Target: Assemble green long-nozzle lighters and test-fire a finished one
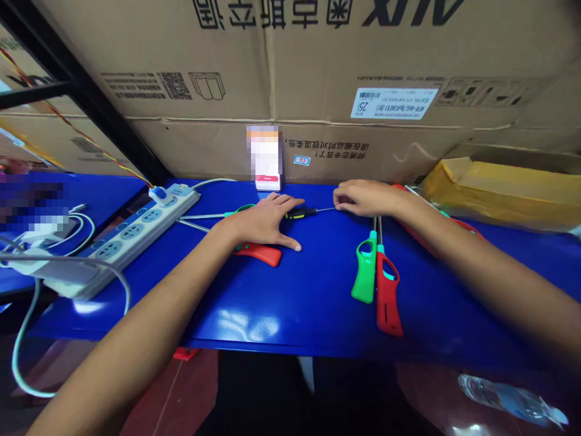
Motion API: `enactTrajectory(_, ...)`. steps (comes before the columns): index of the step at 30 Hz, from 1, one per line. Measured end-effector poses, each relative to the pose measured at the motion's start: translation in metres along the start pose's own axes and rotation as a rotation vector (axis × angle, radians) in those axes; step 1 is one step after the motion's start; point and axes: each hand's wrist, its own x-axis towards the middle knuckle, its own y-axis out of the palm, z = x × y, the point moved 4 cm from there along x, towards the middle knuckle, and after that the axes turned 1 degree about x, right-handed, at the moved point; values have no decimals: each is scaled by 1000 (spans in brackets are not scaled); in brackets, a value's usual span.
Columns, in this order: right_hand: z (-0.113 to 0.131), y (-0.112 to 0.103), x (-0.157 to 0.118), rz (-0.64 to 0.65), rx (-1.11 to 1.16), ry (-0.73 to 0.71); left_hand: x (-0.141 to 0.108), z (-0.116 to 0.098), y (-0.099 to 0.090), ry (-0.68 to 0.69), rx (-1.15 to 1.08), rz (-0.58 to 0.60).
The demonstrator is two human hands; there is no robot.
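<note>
My left hand (267,223) is spread flat over a green lighter (240,208) and a red lighter (263,254), hiding much of both. Between my hands lies a screwdriver (303,212) with a black and yellow handle, its handle end close by my left fingers. The curled fingers of my right hand (365,197) close at the tip of its thin metal shaft, covering the end. Below my right hand, a green long-neck lighter (365,269) and a red long-neck lighter (388,293) lie side by side, nozzles pointing away from me. More red lighters (417,233) are partly hidden behind my right forearm.
A lit phone (267,158) leans on a large cardboard box (318,72) at the back of the blue table (308,309). At left lies a power strip (131,233) with cables. A taped carton (512,191) stands at right; a plastic bottle (512,399) lies below.
</note>
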Motion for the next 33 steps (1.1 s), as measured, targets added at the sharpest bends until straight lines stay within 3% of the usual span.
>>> enactTrajectory(2, 0, -19, -9, 3, 26, 16, 3, 7, 4, -4, 2, 14)
enactTrajectory(4, 14, -36, -24, 39, 114, -37, 4, 11, 2, 2, -2, 10)
enactTrajectory(6, 43, -40, -45, 220, 212, -146, 0, 10, -8, 12, -19, -12)
enactTrajectory(9, 82, -27, -74, 341, 100, -185, -14, 6, -24, -10, -79, 2)
enactTrajectory(11, 95, -12, -85, 306, 46, -200, -26, 6, -24, -75, -59, 166)
enactTrajectory(13, 99, 3, -88, 302, 121, -281, -33, 10, -22, -182, 32, 252)
enactTrajectory(15, 94, 11, -82, 195, 154, -306, -33, 15, -22, -214, 70, 216)
enactTrajectory(17, 91, 17, -72, 72, 133, -336, -27, 21, -22, -154, 44, 137)
enactTrajectory(25, 107, 42, -52, -286, 4, -409, -15, 51, -32, -173, -2, -58)
enactTrajectory(33, 95, 49, -49, -328, -15, -364, -11, 56, -27, -178, -3, -136)
